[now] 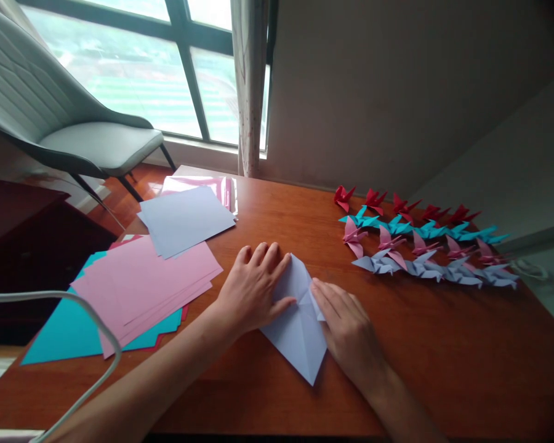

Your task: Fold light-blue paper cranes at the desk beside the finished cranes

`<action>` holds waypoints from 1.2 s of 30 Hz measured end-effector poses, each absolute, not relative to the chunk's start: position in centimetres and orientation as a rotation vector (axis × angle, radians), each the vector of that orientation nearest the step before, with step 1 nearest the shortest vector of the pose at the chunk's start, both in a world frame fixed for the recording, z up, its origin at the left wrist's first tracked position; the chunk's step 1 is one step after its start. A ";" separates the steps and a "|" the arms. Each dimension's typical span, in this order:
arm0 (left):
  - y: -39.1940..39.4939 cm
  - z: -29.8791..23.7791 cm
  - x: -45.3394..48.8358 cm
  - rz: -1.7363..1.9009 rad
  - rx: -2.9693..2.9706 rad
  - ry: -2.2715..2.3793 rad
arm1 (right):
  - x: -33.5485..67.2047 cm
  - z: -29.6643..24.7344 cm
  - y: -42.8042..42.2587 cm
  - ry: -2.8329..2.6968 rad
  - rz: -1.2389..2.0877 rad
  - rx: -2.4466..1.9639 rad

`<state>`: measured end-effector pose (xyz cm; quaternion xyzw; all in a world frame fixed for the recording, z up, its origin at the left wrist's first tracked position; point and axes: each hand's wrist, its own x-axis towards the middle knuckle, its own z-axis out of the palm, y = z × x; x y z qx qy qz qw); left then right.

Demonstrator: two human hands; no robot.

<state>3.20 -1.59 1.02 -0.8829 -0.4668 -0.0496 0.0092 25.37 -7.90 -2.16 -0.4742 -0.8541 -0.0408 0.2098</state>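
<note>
A pale lavender sheet of origami paper point(300, 338) lies on the table in front of me, creased and partly folded, one pointed corner toward me. My left hand point(253, 289) rests over its left side with fingers spread and the thumb lying on the paper. On the right edge, my right hand point(346, 323) has its fingers pressed together on a folded flap. Part of that flap is hidden under the fingers. To the right stand rows of folded paper cranes: red point(373, 200), turquoise point(397, 224), pink point(388, 243) and lavender point(425, 267).
Pink sheets point(143, 283) and turquoise sheets point(64, 332) are stacked at the left, below lavender sheets point(189, 215) and a clear plastic packet point(231, 191). A white cable point(106, 326) loops across the lower left. A grey chair point(101, 141) stands by the window.
</note>
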 end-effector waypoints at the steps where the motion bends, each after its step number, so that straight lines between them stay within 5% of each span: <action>1: -1.5 1.1 3.2 -0.145 -2.760 -1.458 | 25.3 -2.1 -7.9 -2.377 -0.120 -1.307; 36: -1.4 1.2 3.5 -0.149 -2.790 -1.479 | 25.5 -1.6 -7.5 -2.563 -0.099 -1.138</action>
